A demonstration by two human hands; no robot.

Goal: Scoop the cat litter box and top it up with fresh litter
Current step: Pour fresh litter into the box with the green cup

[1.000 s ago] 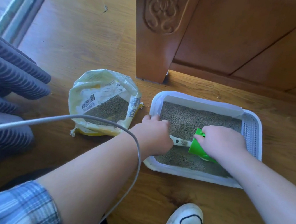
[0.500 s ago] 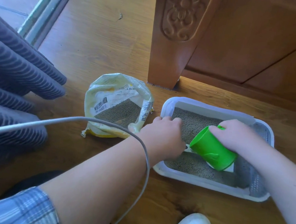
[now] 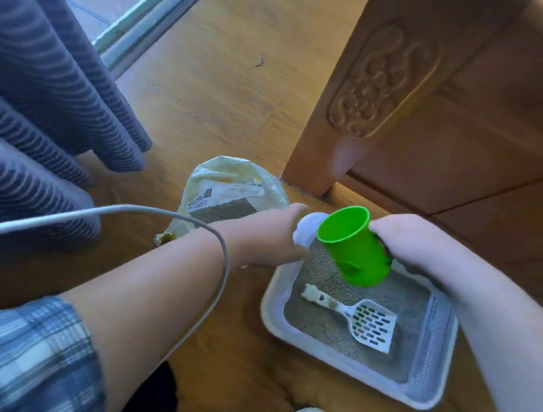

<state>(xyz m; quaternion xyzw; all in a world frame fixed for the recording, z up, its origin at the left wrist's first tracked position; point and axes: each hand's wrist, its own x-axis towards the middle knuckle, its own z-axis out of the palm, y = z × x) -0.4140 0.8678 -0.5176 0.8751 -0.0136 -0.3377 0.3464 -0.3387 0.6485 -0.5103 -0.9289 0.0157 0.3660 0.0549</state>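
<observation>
Gripping cup (image 3: 354, 248) by its base with right hand (image 3: 410, 245), tilted above far left corner of box (image 3: 267, 307). Probably light, rigid, slick; best held round mid-wall. Cannot tell grasp of left hand (image 3: 280, 231), at box's left rim.

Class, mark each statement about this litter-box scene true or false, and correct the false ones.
1. The right hand grips the green cup. True.
2. The scoop is being held. False: it lies on the litter inside the litter box, with no hand on it.
3. The litter bag lies open beside the litter box. True.
4. The green cup stands upright on the floor. False: it is held tilted above the litter box.
5. A grey cable crosses the left forearm. True.
</observation>
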